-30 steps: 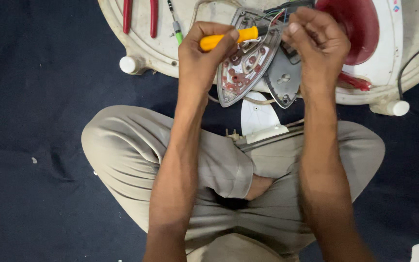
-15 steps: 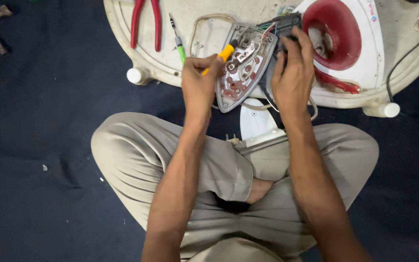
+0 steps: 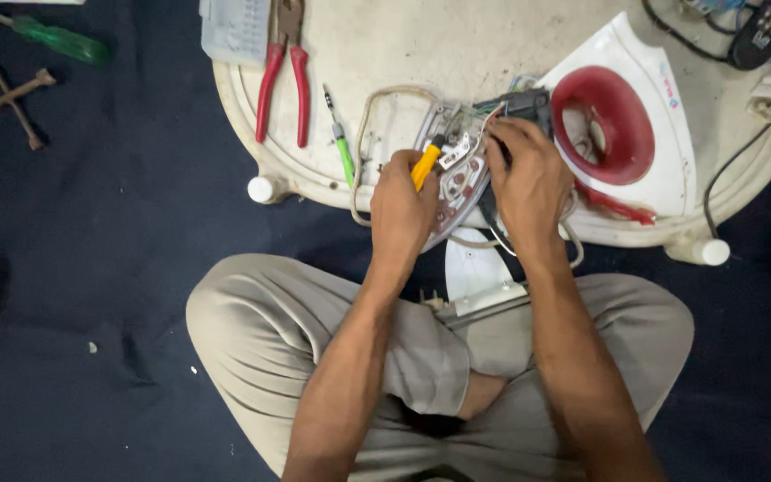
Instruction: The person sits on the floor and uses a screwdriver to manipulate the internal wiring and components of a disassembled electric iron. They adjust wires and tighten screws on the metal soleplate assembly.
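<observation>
The left hand [image 3: 401,207] is clamped on a yellow screwdriver [image 3: 426,166] against the iron base [image 3: 453,178]; the right hand [image 3: 528,178] grips that base's far edge, beside the red-and-white shell [image 3: 662,170].

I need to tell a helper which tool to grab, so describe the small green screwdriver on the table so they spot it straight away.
Start at the round off-white table in front of the seated person. Near its front edge lie red-handled pliers; just right of them, left of the left hand, is the small green screwdriver. It is thin, with a translucent green handle, unlike the larger green one on the dark floor.
</observation>
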